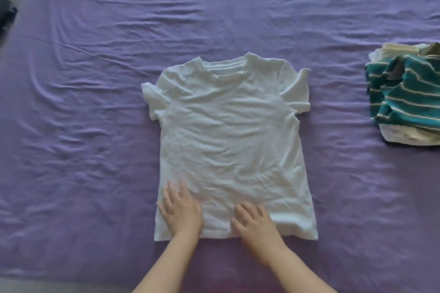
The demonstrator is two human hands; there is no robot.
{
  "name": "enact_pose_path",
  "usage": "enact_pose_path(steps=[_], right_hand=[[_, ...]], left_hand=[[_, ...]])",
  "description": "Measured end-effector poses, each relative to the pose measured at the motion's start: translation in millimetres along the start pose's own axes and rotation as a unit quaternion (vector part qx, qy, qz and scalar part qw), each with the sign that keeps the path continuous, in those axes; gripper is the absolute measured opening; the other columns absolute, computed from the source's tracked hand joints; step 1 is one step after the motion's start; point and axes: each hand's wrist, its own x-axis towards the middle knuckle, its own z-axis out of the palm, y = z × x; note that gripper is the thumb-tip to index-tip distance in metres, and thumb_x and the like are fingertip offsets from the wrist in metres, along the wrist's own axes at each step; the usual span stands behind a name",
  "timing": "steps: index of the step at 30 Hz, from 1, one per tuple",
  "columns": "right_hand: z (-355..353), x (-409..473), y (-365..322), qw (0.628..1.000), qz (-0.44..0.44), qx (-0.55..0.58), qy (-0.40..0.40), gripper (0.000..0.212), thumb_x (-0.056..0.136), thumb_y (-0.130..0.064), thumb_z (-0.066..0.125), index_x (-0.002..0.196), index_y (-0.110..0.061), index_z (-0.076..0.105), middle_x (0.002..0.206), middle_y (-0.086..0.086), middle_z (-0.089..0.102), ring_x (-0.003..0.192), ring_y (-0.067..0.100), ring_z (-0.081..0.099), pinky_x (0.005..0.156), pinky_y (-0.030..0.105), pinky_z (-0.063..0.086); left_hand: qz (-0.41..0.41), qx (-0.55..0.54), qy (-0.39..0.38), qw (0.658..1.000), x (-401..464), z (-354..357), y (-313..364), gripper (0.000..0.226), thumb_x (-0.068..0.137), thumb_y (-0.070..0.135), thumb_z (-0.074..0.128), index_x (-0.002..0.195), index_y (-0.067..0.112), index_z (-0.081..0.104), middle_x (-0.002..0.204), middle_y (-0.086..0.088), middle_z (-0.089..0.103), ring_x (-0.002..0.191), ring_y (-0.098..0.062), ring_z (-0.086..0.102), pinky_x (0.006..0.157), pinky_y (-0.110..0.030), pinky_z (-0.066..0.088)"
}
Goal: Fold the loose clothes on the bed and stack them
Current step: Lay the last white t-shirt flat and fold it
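Two hands, left (182, 209) and right (256, 222), flat on one white T-shirt (228, 131), one stack (407, 93) apart.

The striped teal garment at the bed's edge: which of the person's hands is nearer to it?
Right. The right hand rests on the white T-shirt's hem, on the side towards the striped teal garment; the left hand lies farther away.

You had no text, label, brand or number to read anywhere: the white shirt (228, 131) was plain, the striped top (409, 95) showed only stripes, and the bed (95, 78) sheet bore no print.
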Motion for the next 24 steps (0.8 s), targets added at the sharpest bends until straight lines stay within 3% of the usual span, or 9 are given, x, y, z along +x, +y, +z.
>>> enact_pose_path(steps=[3,5,7,9,13,18,22,24], right_hand=[[4,5,0,1.0,0.017,-0.004,-0.005,0.058,0.016,-0.027,0.088,0.071,-0.024,0.069,0.072,-0.004,0.065,0.066,0.019,0.063,0.051,0.027,0.047],[-4,9,3,0.999,0.036,0.012,-0.007,0.039,0.034,-0.026,0.088,0.067,-0.026,0.067,0.068,-0.007,0.062,0.064,0.017,0.06,0.054,0.025,0.043],[-8,15,9,0.996,0.035,0.066,-0.038,0.016,0.076,-0.029,0.069,0.091,-0.031,0.068,0.094,-0.007,0.065,0.092,0.018,0.058,0.074,0.029,0.039],[-11,21,15,0.987,0.023,0.095,-0.126,0.022,0.092,-0.033,0.048,0.108,-0.034,0.063,0.114,-0.007,0.059,0.111,0.019,0.049,0.085,0.031,0.033],[-19,39,15,0.972,0.042,0.16,-0.167,0.024,0.09,-0.037,0.05,0.108,-0.031,0.064,0.106,0.0,0.061,0.102,0.022,0.056,0.082,0.03,0.042],[-23,70,-14,0.961,0.078,0.24,-0.113,0.05,0.09,-0.023,0.052,0.138,-0.026,0.039,0.119,0.004,0.051,0.105,0.023,0.054,0.089,0.03,0.043],[-31,98,-41,0.958,0.038,0.186,-0.213,0.03,0.09,-0.029,0.049,0.118,-0.028,0.06,0.113,0.002,0.062,0.104,0.022,0.058,0.083,0.03,0.045],[-47,119,-40,0.968,0.033,0.177,-0.173,0.025,0.091,-0.027,0.047,0.106,-0.024,0.066,0.109,0.002,0.066,0.102,0.024,0.06,0.08,0.031,0.046]], left_hand=[[-0.016,-0.04,-0.038,0.998,5,-4,-13,0.073,0.09,0.043,0.053,0.149,0.023,0.016,0.157,-0.012,0.01,0.143,-0.029,0.017,0.112,-0.04,0.025],[-0.014,-0.056,-0.036,0.998,6,-6,-16,0.072,0.088,0.043,0.057,0.148,0.027,0.019,0.155,-0.012,0.009,0.141,-0.029,0.018,0.11,-0.037,0.028],[-0.031,-0.078,-0.032,0.996,6,-7,-19,0.07,0.088,0.041,0.059,0.147,0.03,0.023,0.155,-0.013,0.009,0.139,-0.029,0.019,0.109,-0.036,0.03],[-0.066,-0.106,-0.038,0.991,4,-9,-23,0.069,0.087,0.039,0.061,0.146,0.029,0.025,0.155,-0.014,0.01,0.138,-0.03,0.021,0.107,-0.037,0.032],[-0.114,-0.119,-0.034,0.986,5,-10,-33,0.075,0.087,0.044,0.06,0.147,0.023,0.02,0.151,-0.009,0.024,0.134,-0.028,0.03,0.103,-0.041,0.035],[-0.13,-0.095,-0.031,0.986,21,-15,-47,0.066,0.091,0.049,0.05,0.145,0.02,0.026,0.136,-0.005,0.046,0.125,-0.024,0.039,0.1,-0.04,0.033],[-0.11,-0.12,-0.035,0.986,39,-22,-59,0.041,0.091,0.047,0.048,0.119,0.017,0.052,0.12,-0.006,0.054,0.113,-0.024,0.045,0.094,-0.036,0.037],[-0.087,-0.176,-0.044,0.979,43,-26,-58,0.028,0.091,0.037,0.052,0.107,0.014,0.052,0.114,-0.007,0.054,0.105,-0.025,0.049,0.088,-0.034,0.04]])
